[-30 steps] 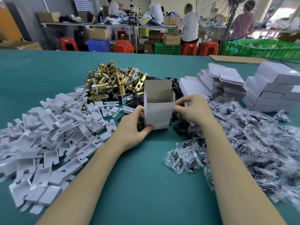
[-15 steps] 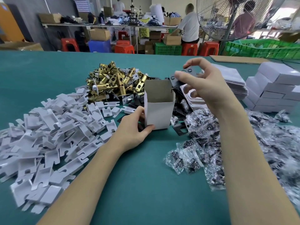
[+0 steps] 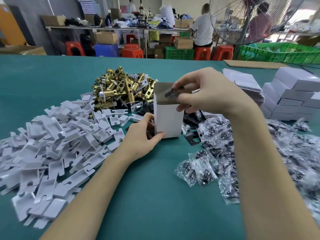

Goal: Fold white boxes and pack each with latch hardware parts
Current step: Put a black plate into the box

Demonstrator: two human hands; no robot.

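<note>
An open white box [image 3: 168, 121] stands upright on the green tabletop [image 3: 149, 196], near the middle of the work area, with its top flaps raised and its grey inside showing. The left hand [image 3: 141, 135] grips the box at its lower left corner: the thumb lies across the front face near the base, and the other fingers curl behind the left wall.

The right hand [image 3: 206, 91] is held over the box mouth. Its fingers pinch a dark metal part [image 3: 171, 92], blurred in the frame, at the opening; the part's exact shape cannot be told. The lower fingers of this hand touch the top right edge of the box.

Surrounding stock:
- Behind and to the left of the box lies a heap of brass-coloured latch bodies [image 3: 121, 90].
- To the left, a wide heap of white card inserts [image 3: 52, 144] covers the tabletop.
- To the right, a pile of clear bags of dark screws [image 3: 225, 153] reaches to the box's right side.
- Flat black plates [image 3: 192, 137] lie just beside the box's lower right corner.
- A stack of flat unfolded boxes [image 3: 242, 82] lies behind the right hand.
- Folded closed white boxes [image 3: 294, 96] are stacked at the far right.
</note>
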